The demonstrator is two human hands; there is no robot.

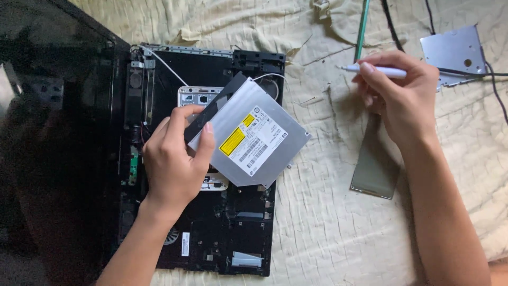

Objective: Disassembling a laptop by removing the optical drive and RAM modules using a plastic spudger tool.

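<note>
head view: left hand (172,159) grip pinching silver optical drive (254,135) above opened laptop (233,222).

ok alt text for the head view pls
A person's left hand holds a silver optical drive over an opened black laptop base, while the right hand grips a white pen-like tool. All rests on a wrinkled cream cloth.
</note>
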